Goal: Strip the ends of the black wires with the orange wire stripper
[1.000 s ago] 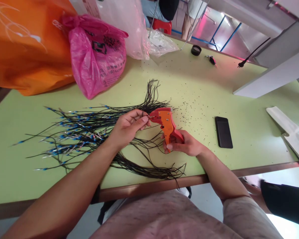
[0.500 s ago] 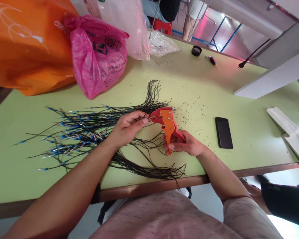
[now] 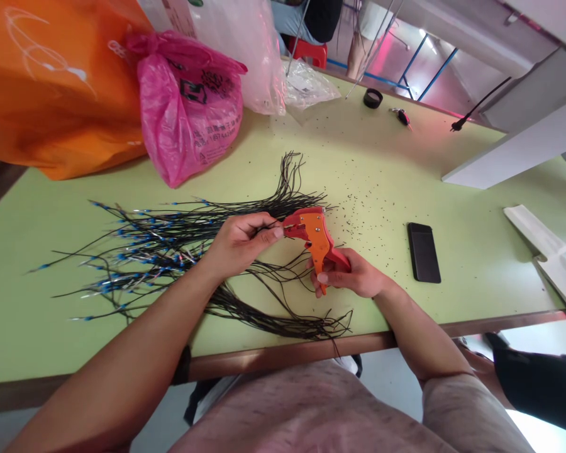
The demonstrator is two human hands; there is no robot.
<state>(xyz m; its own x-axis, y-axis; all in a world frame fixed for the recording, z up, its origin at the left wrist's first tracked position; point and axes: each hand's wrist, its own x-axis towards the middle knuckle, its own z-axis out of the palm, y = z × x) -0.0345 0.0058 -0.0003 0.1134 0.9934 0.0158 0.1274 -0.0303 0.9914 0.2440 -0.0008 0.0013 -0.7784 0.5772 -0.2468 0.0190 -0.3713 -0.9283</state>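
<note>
Nearest is the person's grey-pink T-shirt [image 3: 311,412], cut off by the bottom of the view, with both forearms reaching over the brown table edge [image 3: 273,362]. The left hand [image 3: 240,242] is closed in a pinch on a single black wire [image 3: 268,229], and its fingers hide most of that wire's tip where it meets the nose of the orange-and-red wire stripper [image 3: 317,242], so how far the wire enters the tool is hard to make out. The right hand [image 3: 353,275] is wrapped around the stripper's handles, which its fingers partly cover, with the tool held above the green table [image 3: 382,157]. A loose bundle of black wires [image 3: 283,321] fans out beneath and behind the hands, with blue crimp terminals [image 3: 120,255] on the ends spread to the left. Black insulation scraps [image 3: 358,214] are scattered to the right of the stripper, and a black phone [image 3: 423,251] lies farther right. At the far left stand an orange bag [image 3: 51,82], a pink plastic bag [image 3: 186,110] and clear plastic bags [image 3: 236,56]. At the far edge lie a black ring [image 3: 372,98] and a small key fob [image 3: 400,116], both too small to make out in detail.
</note>
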